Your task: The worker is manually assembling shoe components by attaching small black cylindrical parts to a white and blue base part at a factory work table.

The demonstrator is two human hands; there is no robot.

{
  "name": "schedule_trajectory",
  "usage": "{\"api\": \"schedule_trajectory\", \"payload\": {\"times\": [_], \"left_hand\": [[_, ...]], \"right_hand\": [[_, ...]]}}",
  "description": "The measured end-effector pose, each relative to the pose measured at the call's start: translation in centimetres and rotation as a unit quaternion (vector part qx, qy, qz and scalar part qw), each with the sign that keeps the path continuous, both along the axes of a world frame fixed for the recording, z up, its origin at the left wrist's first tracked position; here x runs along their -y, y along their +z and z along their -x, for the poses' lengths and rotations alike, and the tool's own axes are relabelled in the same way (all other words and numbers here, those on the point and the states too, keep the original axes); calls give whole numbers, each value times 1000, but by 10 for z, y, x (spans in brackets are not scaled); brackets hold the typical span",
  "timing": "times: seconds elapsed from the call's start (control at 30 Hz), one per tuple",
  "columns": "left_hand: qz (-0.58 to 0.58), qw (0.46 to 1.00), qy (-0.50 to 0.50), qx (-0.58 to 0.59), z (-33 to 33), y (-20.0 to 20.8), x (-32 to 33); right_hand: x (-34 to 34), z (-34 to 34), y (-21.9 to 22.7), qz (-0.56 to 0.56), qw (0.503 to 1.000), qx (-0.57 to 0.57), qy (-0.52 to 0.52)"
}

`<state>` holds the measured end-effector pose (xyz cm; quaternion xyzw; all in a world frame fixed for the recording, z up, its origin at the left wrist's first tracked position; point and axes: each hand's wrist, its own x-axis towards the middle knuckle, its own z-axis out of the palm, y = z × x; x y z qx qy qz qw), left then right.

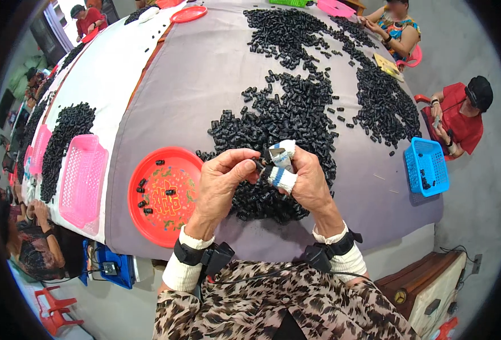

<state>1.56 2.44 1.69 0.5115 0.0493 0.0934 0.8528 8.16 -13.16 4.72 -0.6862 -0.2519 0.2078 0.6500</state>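
Observation:
Over the near edge of a heap of small black cylindrical parts (270, 124), both my hands are held close together. My left hand (225, 178) is closed, pinching a small black part (258, 164) between thumb and fingertips. White knit covers with blue stripes (282, 178) wrap the finger and thumb of my right hand (312, 181). That hand is closed beside the part; a flat greyish edge shows at its fingertips, but what it grips is too small to name. Left of my left hand lies a round red tray (140, 218) with several black parts on it.
Pink baskets (82, 192) stand to the left, beside more black parts on white cloth. A blue basket (429, 184) holding a few parts sits at the right edge. Co-workers sit around the table, one in a red shirt (460, 116). Another heap (383, 102) lies at right.

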Motion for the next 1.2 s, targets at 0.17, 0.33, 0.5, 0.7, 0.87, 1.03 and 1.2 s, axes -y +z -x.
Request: {"api": "schedule_trajectory", "payload": {"times": [0.17,0.33,0.5,0.7,0.87,1.03,1.2], "left_hand": [[112,993,-28,26,1,5,1],[158,986,-53,31,0,7,0],[193,979,-50,40,-4,6,5],[209,976,-52,5,-8,5,9],[203,976,-73,1,-9,3,11],[184,980,-78,11,-7,8,12],[157,984,-79,3,-8,8,14]], "right_hand": [[-5,3,10,-8,999,47,-2],[-7,3,14,-20,1000,20,7],[-4,-3,12,3,999,39,10],[4,-13,16,55,987,142,44],[9,-19,23,104,975,188,59],[11,-20,28,143,971,176,77],[11,-23,25,153,970,159,105]]}}
